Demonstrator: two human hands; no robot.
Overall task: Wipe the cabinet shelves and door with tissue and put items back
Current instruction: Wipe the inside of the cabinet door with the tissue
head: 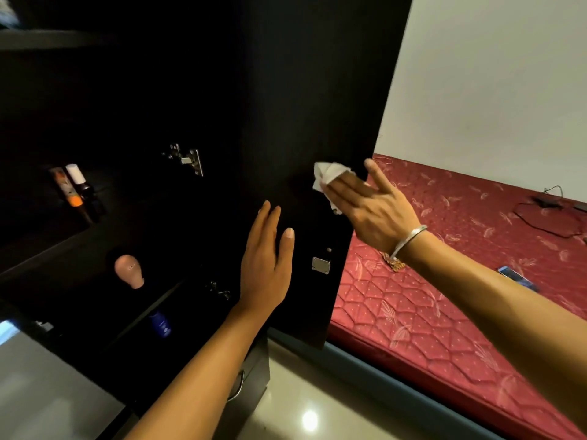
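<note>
The dark cabinet door point(311, 90) stands open and fills the upper middle of the frame. The right hand point(374, 204), at centre right, presses a crumpled white tissue point(328, 176) against the door's inner face near its free edge; the fingers lie nearly straight over the tissue, with the thumb sticking up past the door's edge. A silver bangle point(408, 241) circles that wrist. The left hand point(266, 262), just below and left of it, lies flat on the door with fingers straight and together, holding nothing. A small metal plate point(320, 265) sits on the door to the right of the left hand. On the left of the frame the cabinet's shelves point(47, 249) are dim: two bottles point(74, 188) lean together on the upper shelf, a pink bottle point(130, 270) rests on the shelf below, and a blue bottle point(160, 323) sits lower still. A hinge point(187, 158) glints above them. At the right, a red quilted mattress point(444, 312) carries a phone point(517, 277) and a black cable point(546, 214).
</note>
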